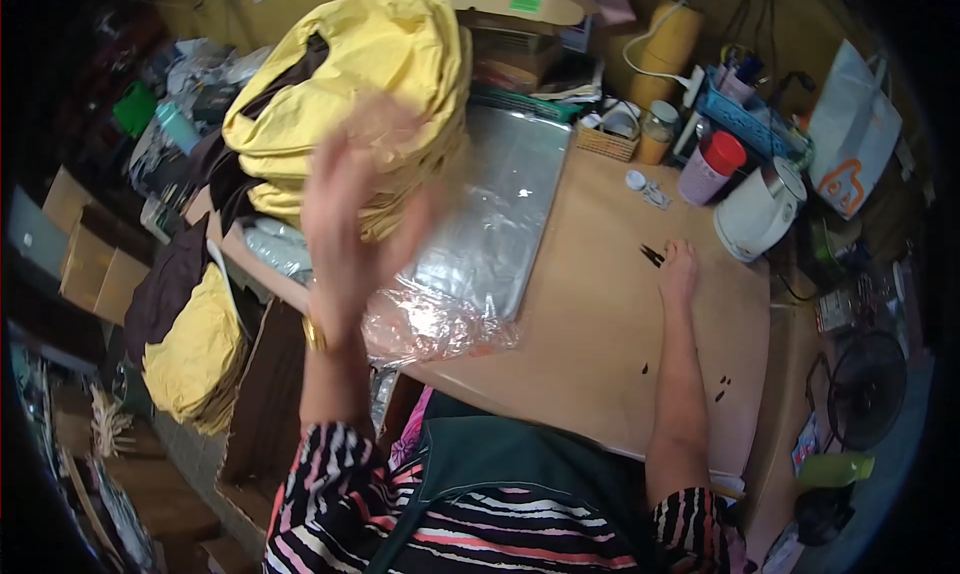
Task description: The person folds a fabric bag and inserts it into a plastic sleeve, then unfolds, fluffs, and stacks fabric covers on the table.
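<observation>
My left hand (355, 204) is raised in front of a tall stack of yellow cloth pieces (400, 64) with dark brown parts. It is blurred by motion, but its fingers are stretched and the thumb stands apart, with nothing seen in it. A gold band circles that wrist. On the right side of the table, my right hand (679, 264) is closed on small black thread snips (652, 256), whose blades point to the left; their handles are hidden in the fingers. A flat pile of clear plastic bags (490, 214) lies between the hands, with crumpled plastic film (430, 324) at its near edge.
Along the back right of the brown table (590, 324) stand a wicker basket (605, 142), a jar (657, 132), a red-lidded cup (712, 169) and a white kettle (760, 212). Small dark scraps (722, 384) lie near the front. More yellow cloth (200, 354) hangs at left.
</observation>
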Available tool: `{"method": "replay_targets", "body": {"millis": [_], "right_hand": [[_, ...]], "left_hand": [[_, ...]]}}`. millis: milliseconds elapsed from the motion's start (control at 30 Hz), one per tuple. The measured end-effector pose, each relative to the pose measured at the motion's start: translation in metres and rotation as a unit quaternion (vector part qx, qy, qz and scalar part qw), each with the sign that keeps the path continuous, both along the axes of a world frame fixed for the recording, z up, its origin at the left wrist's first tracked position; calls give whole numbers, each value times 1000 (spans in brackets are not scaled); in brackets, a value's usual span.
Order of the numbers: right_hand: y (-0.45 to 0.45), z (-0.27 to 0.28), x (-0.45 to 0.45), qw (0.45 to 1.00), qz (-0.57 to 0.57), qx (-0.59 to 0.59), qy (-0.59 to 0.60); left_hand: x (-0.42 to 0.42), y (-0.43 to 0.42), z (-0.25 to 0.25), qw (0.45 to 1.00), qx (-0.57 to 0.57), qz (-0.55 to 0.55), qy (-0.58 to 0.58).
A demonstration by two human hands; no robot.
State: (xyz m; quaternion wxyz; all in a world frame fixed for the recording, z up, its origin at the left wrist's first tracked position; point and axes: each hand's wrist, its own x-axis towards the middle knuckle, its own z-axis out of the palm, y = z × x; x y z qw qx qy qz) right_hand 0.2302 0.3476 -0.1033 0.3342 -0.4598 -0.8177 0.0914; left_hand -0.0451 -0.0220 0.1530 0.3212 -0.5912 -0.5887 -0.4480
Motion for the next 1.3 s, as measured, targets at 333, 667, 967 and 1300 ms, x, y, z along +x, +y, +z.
{"method": "replay_targets", "body": {"millis": [333, 667, 967, 1300], "right_hand": [[-32, 26, 21, 978, 199, -59, 12], [-28, 35, 42, 903, 25, -178, 390], [-221, 119, -13, 931, 197, -261, 165], [-180, 81, 64, 899, 322, -193, -226]], "left_hand": [[-224, 15, -7, 963, -146, 222, -41], [55, 25, -36, 940, -311, -94, -102], [111, 7, -201, 853, -515, -85, -18], [51, -25, -163, 889, -456, 26, -6]]}}
